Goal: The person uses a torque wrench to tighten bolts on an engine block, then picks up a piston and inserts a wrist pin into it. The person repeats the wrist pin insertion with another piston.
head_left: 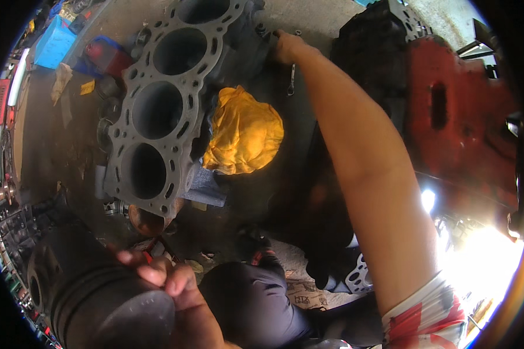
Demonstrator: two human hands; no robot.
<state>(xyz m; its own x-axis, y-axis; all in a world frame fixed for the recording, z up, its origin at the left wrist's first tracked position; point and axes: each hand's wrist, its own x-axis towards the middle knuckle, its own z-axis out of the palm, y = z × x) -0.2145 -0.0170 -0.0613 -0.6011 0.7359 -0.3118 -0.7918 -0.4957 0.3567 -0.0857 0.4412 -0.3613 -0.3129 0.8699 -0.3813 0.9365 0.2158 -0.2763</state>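
A dark piston is held close to the camera at the lower left by the left hand, whose grip is pressed around its side near the flat crown, the fingertips curled over the ringed upper part. The piston is thus seen in the hand itself, well apart from the block. The right arm is stretched up across the view, and the right hand is laid against the far side of the engine block at the top; whether its grip is closed on anything cannot be told, since the fingers are hidden behind the block's edge. A small metal tool or clip is seen hanging just beside that wrist. The block is stood on the floor with its deck turned towards the camera, and four round bores are shown in a row; all four are seen open and dark, with nothing visible inside. A yellow rag is bunched just beside the block's right flank, touching it, with a grey cloth below. A blue box is set at the upper left, its contents too small to be made out. A large red machine part is stood at the right, and a dark-trousered knee is bent at the lower middle.
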